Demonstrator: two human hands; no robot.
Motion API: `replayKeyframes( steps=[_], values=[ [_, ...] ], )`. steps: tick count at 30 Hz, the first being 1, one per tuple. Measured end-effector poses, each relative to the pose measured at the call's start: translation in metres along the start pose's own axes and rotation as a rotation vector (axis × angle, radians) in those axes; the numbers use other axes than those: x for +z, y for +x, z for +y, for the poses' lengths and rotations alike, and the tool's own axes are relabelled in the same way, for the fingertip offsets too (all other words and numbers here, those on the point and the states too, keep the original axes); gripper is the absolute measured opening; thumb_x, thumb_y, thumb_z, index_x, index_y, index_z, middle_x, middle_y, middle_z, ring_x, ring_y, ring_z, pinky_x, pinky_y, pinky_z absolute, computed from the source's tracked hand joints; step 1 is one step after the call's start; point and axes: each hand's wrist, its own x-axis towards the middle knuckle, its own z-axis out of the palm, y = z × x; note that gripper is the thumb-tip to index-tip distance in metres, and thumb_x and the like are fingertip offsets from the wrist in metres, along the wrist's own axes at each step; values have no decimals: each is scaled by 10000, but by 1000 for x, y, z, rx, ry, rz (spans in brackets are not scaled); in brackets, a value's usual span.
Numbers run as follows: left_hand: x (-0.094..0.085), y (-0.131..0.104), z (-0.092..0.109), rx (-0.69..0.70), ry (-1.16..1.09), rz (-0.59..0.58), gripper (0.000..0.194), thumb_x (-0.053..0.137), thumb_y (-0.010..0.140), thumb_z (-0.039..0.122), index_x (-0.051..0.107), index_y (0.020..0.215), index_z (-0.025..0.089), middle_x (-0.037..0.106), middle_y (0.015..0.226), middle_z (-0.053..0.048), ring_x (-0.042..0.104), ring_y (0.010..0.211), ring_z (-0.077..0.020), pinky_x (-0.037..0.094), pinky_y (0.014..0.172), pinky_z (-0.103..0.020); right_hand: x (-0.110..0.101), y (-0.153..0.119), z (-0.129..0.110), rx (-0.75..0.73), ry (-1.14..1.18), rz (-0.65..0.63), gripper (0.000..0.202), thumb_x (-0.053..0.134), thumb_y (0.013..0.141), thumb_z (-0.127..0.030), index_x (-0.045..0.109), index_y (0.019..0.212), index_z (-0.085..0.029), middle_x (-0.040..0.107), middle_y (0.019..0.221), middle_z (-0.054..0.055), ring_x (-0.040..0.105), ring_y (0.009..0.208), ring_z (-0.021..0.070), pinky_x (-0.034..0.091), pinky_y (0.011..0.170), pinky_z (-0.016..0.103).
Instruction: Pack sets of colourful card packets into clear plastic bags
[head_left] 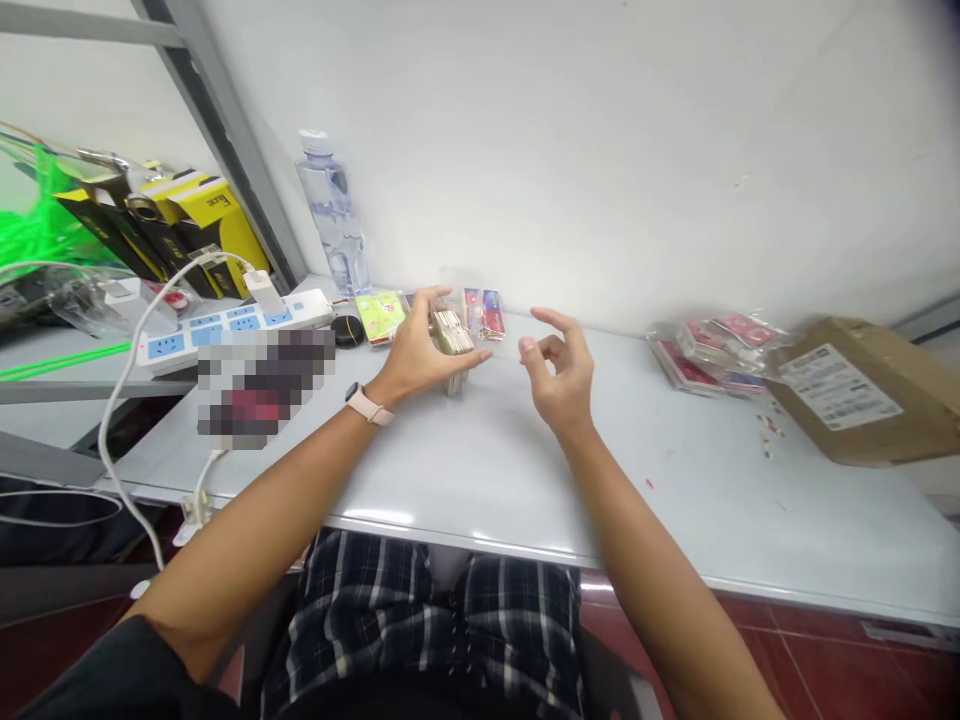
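Observation:
A stack of thin cards (pixel 452 332) stands on the grey table, its pale edges facing up. My left hand (pixel 422 345), with a pink-banded watch on the wrist, curves around this stack, thumb on the near side and fingers behind. To the right, my right hand (pixel 559 370) hovers with its fingers curled and apart, holding nothing. Just behind the stack lie red and blue cards (pixel 484 314) in clear plastic. A green and yellow packet (pixel 381 316) sits left of my left hand's fingers.
A water bottle (pixel 335 215) stands by the wall. A power strip (pixel 232 328) with white cables and a pixelated object (pixel 266 388) lie left. At right are bagged red cards (pixel 720 350), a cardboard box (pixel 862 390) and small scattered bits (pixel 768 430).

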Motion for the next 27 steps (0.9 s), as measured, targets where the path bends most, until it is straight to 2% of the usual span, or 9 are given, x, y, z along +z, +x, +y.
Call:
replayKeyframes(
  steps=[4,9,11,15,18,22,25,27],
  values=[
    [-1,0,1,18,-21,-41,966,968,661,542,457,1418,231,674,1249,-118,697,1159,-319,556,1028,-511,2,-1,-3,19,-42,-149,340,700,964,-493,640,1227,-287,736,1237,92,652,673,163,588,725,397],
    [-6,1,3,-42,-17,-149,1170,967,635,562,341,1554,199,671,1320,-165,658,1289,-370,502,1129,-558,4,-3,-2,36,-23,-293,368,702,964,-524,651,1213,-258,762,1227,102,699,773,192,579,774,404],
    [-9,2,3,-76,-42,-210,1248,965,642,563,275,1609,180,644,1387,-203,625,1346,-389,470,1170,-580,4,-3,-2,44,-13,-308,385,704,962,-539,651,1213,-251,763,1233,110,703,798,199,578,783,405],
    [-11,2,1,-56,-44,-261,1290,951,655,593,232,1654,206,511,1555,-245,506,1479,-429,429,1212,-611,4,-4,1,60,-12,-332,413,725,945,-560,644,1220,-264,757,1232,112,713,843,220,593,802,417],
    [-11,1,0,-80,-60,-327,1311,927,695,566,147,1688,212,509,1546,-263,530,1455,-422,459,1183,-617,5,-4,4,96,-41,-351,480,733,927,-602,634,1259,-269,755,1238,114,728,870,235,604,812,432],
    [-15,1,2,-97,-72,-394,1320,885,740,505,49,1715,203,434,1609,-272,512,1472,-412,442,1202,-604,6,-5,7,145,-44,-379,585,744,912,-635,616,1335,-251,764,1233,125,749,894,248,609,838,446],
    [-17,1,5,-104,-143,-452,1282,842,780,447,8,1724,203,480,1579,-254,577,1409,-389,483,1169,-577,5,-5,8,150,-32,-387,605,772,893,-632,620,1337,-251,768,1225,124,753,922,254,610,849,441],
    [-18,2,5,-90,-223,-472,1199,799,810,402,44,1724,219,510,1569,-222,586,1405,-370,490,1167,-557,5,-5,8,143,-18,-383,606,780,886,-626,619,1334,-251,765,1230,125,755,939,256,612,854,440]
  ],
)
